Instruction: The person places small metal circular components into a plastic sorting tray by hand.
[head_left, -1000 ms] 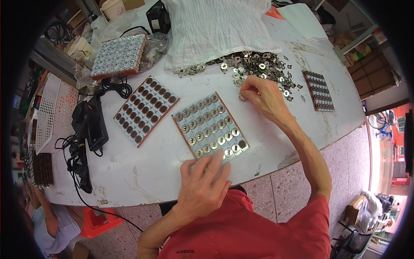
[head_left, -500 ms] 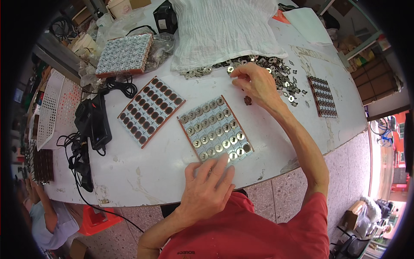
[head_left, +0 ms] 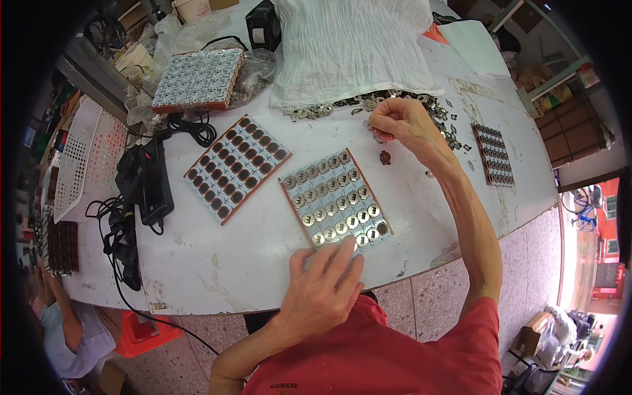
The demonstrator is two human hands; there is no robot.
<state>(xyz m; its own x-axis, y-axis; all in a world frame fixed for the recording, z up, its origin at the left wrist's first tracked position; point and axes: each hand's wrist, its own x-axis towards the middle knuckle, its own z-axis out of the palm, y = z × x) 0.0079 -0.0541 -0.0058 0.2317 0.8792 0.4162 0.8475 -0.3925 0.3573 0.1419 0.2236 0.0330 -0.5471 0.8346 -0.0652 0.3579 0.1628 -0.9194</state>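
Note:
A circuit board panel (head_left: 336,191) with rows of round silvery metal pieces lies before me; one spot in its near right corner shows a dark disc (head_left: 382,229). My left hand (head_left: 322,283) rests with its fingers apart at the panel's near edge, covering part of the lowest row. Beyond the panel, to the right, my right hand (head_left: 409,128) pinches a small metal piece (head_left: 368,124), partly hidden by the fingers. Behind that hand spreads a loose heap of metal pieces (head_left: 451,137) at the mouth of a white sack (head_left: 352,59). A single dark piece (head_left: 385,157) lies just below the hand.
Left of the panel lies a second board with dark discs (head_left: 237,164). A smaller filled panel (head_left: 494,155) sits far right. Wrapped stacked boards (head_left: 197,78), a black power adapter (head_left: 148,187) with cables and a white perforated basket (head_left: 89,161) stand left. Another person (head_left: 72,336) is at lower left.
My right hand has drawn slightly back from the heap, its fingers closing into a pinch. The left hand stays at the panel's near edge. The whole view has shifted a little.

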